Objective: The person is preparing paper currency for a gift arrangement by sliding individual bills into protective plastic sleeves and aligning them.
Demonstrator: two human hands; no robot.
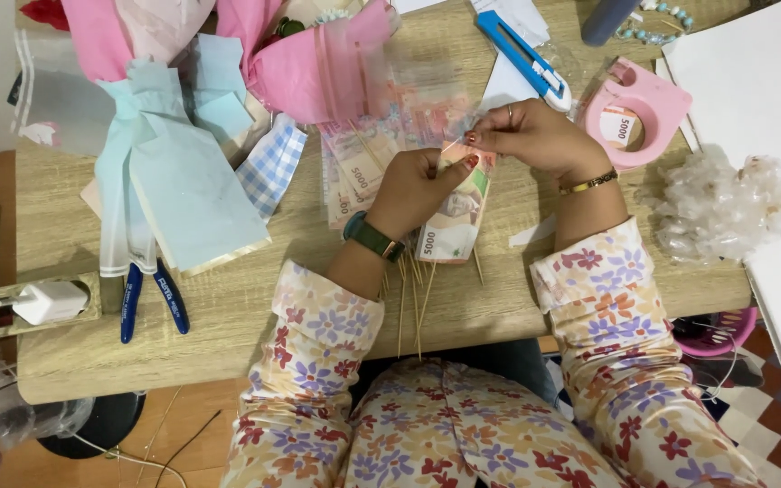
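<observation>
Left hand (413, 188) pinching a banknote (456, 217) at mid-tabletop (228, 307), thumb pressed on its far edge. Right hand (531, 136) just beside, fingertips pressed together on a thin skewer (456, 143) at the note's far end. More banknotes (359, 172) fanned left, skewers (413, 303) near, tape dispenser (636, 113) right, cutter (524, 59) far.

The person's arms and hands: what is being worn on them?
Both arms wear cream sleeves printed with red, purple and orange flowers. The left hand has a dark green watch at the wrist and red-painted nails. The right hand has a gold bracelet and a ring.
</observation>
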